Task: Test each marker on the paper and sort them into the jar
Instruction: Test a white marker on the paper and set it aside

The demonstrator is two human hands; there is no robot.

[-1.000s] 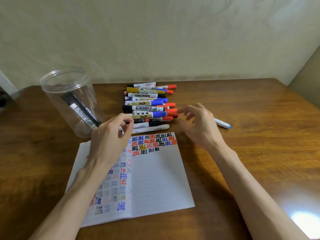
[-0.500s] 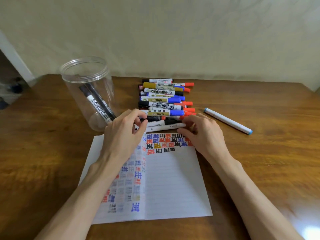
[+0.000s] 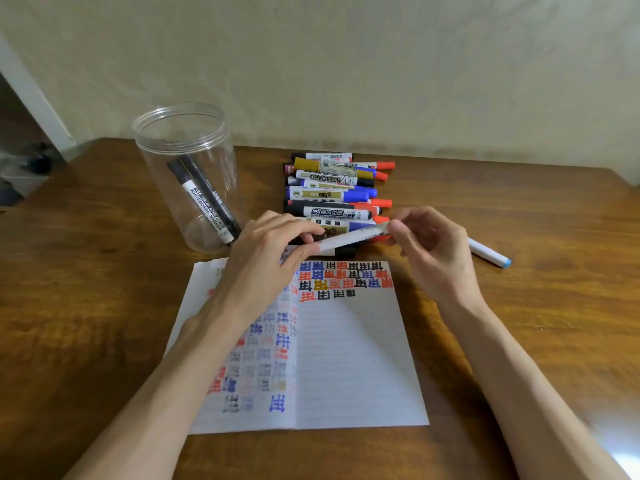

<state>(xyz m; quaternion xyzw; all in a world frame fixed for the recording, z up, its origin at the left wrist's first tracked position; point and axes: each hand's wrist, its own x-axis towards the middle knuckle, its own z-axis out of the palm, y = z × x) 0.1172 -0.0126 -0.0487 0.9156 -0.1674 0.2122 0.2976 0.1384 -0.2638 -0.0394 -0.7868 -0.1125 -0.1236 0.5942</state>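
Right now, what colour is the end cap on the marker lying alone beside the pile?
Light blue; the lone marker is otherwise white. It shows best in the head view.

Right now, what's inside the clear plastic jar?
Two leaning markers: a white-barrelled whiteboard marker with a black cap and a slim black marker. The clear plastic jar hides nothing.

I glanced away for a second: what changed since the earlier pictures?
The left hand and right hand closed in on the pile, gripped a white marker at its ends and lifted it off. The jar, paper and blue-tipped pen stayed put.
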